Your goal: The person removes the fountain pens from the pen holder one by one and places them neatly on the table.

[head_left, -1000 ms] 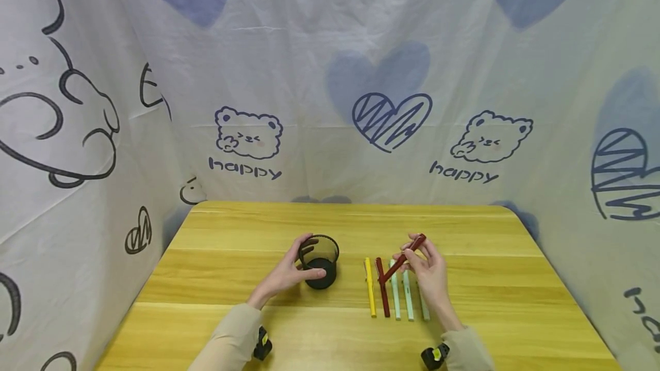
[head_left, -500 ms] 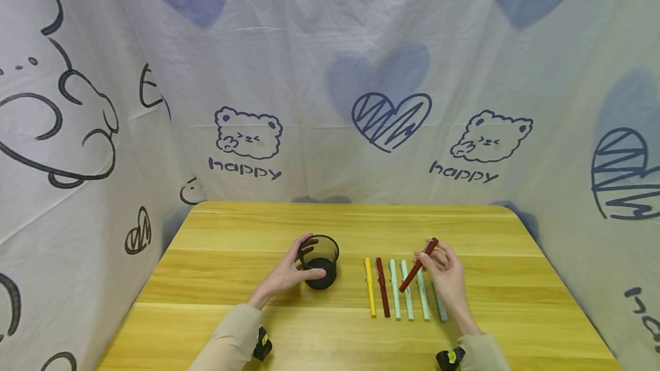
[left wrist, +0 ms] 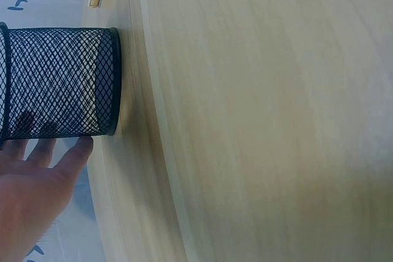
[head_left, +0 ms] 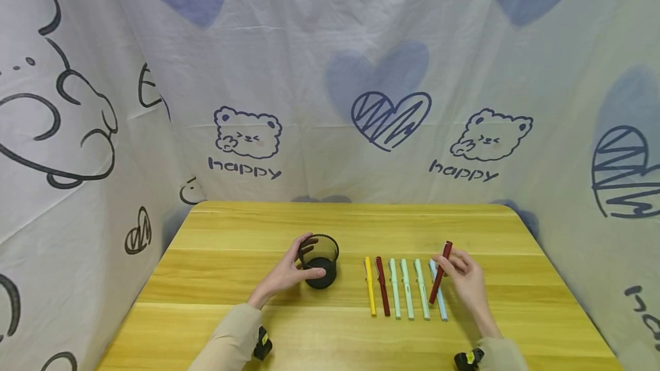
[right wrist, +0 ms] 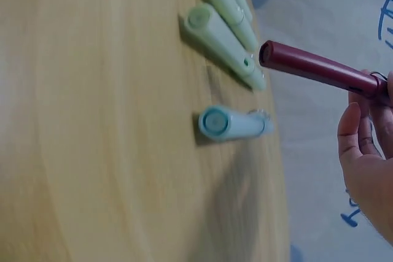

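Observation:
My left hand (head_left: 286, 272) holds a black mesh pen holder (head_left: 331, 268), its fingers behind the wall and its thumb across the near side. In the left wrist view the fingertips meet the mesh side of the upright holder. My right hand (head_left: 469, 282) pinches a dark red pen (right wrist: 322, 67) by its clip end, with the other end slanting down toward the table. In the head view this pen overlaps a light blue pen (head_left: 443, 307), the rightmost of the row. The right wrist view shows the red pen raised above the tabletop.
Left of the light blue pen, three mint green pens (head_left: 408, 291), another dark red pen (head_left: 382, 288) and a yellow pen (head_left: 370, 288) lie side by side on the wooden table (head_left: 247, 228). A printed cloth (head_left: 309, 159) hangs behind the table and at both sides.
My right hand has carried the dark red pen rightward along the row, uncovering the mint and light blue pens, and the pen stands steeper. My left hand and the holder have stayed put.

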Tool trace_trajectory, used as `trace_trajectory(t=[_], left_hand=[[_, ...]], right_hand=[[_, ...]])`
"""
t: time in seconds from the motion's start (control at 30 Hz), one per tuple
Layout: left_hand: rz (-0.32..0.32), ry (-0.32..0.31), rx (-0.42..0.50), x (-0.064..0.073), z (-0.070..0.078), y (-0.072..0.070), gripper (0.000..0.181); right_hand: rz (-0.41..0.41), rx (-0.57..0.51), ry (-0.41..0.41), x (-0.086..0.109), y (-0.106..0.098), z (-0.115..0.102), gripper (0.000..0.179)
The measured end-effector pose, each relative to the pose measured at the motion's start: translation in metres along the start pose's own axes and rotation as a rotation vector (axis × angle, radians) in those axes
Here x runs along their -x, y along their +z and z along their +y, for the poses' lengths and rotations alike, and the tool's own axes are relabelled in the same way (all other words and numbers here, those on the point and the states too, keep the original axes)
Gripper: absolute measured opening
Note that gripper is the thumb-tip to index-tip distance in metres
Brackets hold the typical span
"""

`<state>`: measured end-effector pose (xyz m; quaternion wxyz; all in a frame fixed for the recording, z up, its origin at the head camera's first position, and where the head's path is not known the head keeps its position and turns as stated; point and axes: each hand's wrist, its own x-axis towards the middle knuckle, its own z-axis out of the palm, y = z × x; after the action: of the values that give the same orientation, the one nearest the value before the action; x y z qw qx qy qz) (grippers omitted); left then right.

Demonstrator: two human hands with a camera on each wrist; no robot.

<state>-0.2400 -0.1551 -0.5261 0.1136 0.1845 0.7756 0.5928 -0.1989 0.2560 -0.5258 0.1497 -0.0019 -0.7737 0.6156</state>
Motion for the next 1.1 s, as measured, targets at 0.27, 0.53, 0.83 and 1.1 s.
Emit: trace_trajectory(t=[0.27,0.53,0.83,1.1], left_hand=[[0.0,-0.003,-0.004,0.0,0.0,0.0,0.092],[0.003,-0.006,-0.002,0.0,0.0,0.0,0.093],[0.008,-0.014,0.016,0.0,0.0,0.0,0.093],[-0.001,-0.007,0.01,0.0,-0.001,-0.001,0.093]], right_hand=[[-0.044,0.008,0.079,-0.002,-0.014,0.006,0.039],[-0.024,0.053,0.17,-0.007,-0.026,0.012,0.039],[-0.056,0.169,0.233,-0.01,-0.038,0.019,0.047],[-0.086,0.146,0.299,-0.013,-0.04,0.028,0.044]])
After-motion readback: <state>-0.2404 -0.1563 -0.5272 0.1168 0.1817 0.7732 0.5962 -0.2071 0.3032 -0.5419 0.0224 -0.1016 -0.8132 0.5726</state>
